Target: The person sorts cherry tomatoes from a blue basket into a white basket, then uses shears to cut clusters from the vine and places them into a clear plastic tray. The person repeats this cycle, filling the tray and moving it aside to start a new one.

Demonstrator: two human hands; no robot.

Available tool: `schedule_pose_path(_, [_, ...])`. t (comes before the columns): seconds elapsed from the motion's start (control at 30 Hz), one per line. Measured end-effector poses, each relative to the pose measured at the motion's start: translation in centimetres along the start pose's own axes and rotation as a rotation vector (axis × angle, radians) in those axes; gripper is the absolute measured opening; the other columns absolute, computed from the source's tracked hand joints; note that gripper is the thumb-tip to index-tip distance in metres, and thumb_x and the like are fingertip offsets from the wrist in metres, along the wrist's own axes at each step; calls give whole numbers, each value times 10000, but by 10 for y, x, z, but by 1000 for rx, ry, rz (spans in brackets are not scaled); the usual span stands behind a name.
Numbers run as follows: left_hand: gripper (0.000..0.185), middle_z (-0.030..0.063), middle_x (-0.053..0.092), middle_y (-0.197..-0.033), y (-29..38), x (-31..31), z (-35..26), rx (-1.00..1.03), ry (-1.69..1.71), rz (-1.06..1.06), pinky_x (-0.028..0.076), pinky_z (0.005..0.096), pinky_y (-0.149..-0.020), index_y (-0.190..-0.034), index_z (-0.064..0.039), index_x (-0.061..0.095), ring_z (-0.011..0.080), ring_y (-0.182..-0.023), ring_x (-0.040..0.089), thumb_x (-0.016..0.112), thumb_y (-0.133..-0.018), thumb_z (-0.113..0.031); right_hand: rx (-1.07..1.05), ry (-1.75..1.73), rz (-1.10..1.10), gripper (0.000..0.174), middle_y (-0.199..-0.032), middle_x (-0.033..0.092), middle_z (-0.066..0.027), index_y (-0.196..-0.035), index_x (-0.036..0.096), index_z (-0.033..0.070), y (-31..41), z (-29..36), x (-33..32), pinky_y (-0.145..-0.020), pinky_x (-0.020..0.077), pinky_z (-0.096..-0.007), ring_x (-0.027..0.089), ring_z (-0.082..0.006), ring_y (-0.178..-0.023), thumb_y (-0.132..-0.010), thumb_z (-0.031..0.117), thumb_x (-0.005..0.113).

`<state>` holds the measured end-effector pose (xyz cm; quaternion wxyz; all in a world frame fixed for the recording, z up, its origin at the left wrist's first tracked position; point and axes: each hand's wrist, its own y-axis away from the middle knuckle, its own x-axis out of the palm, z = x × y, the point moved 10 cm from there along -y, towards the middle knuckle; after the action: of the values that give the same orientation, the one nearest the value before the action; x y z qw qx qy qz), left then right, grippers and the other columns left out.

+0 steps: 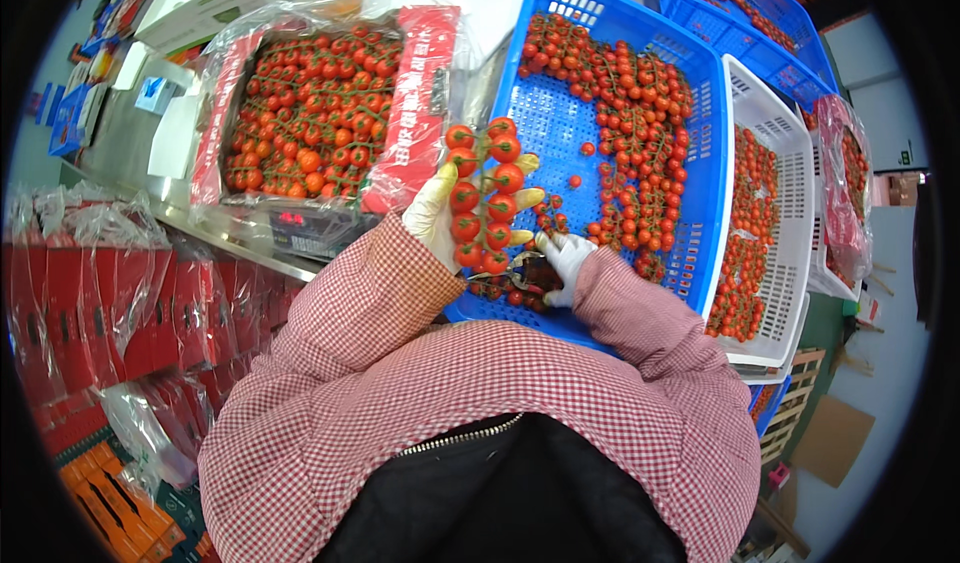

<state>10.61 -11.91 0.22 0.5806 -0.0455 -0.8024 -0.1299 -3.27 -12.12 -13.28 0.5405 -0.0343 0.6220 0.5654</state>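
My left hand (435,214), in a yellow-stained white glove, holds up a truss of red cherry tomatoes (484,195) with its fingers behind the stem. My right hand (570,259), in a white glove, is low in a blue plastic crate (716,188), its fingers on small scissors or snips (517,269), with dark shadow between thumb and fingers. Many tomato trusses (637,135) lie along the crate's right side, and a few loose tomatoes rest on its floor. To the left, a red cardboard box (416,105) lined with clear plastic is filled with tomatoes on the vine (315,112).
A digital scale (315,233) sits under the red box. White crates (787,263) of tomatoes stand at the right, another blue crate (750,30) at the top right. Red cartons in clear plastic (112,300) are stacked at the left. A white box (202,7) stands at the upper left.
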Motion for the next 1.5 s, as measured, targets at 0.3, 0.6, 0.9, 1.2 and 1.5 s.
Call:
schedule_pose_path(0.3, [745,228,278,-1399,10,7,5,-13,-45,-4,439,551,-865,-1407,-99,192,395,-1203,405,243,-873,-616,179,215,36,959,-1206,461,-189,-1362,218,22,-12,5,24,-964,362,-451,453,-330,-1143,-608,311,735])
schedule_pose_path(0.6, [853,136,408,-1331,10,-12,0,-32,-639,26,469,377,-830,-1398,-123,180,307,-1116,519,708,-729,-155,-28,-1131,-507,440,-755,592,-45,-1156,557,39,92,-47,-64,-679,460,-244,565,-94,-709,-717,48,591])
schedule_pose_path(0.9, [832,105,432,-1312,7,-25,3,109,-1021,-59,349,354,-1003,-1404,-22,172,198,-1201,431,673,-741,17,-71,-760,-555,422,-823,611,-48,-1124,578,8,125,-27,-118,-725,461,-249,573,-101,-757,-717,103,633])
schedule_pose_path(1.2, [834,125,388,-1346,-4,-16,32,-113,-670,123,404,412,-943,-1413,-55,158,251,-1178,458,641,-734,-2,-70,-961,-506,342,-803,652,-73,-1017,631,9,120,-44,-97,-708,477,-248,590,-85,-744,-706,138,691])
schedule_pose_path(1.5, [799,168,485,-1206,26,6,-38,183,-258,23,497,440,-794,-1392,-188,217,298,-1024,554,665,-736,-104,286,-513,-887,690,-1082,566,-187,-1246,443,14,-22,-135,-45,-866,449,-374,563,-287,-985,-666,217,756])
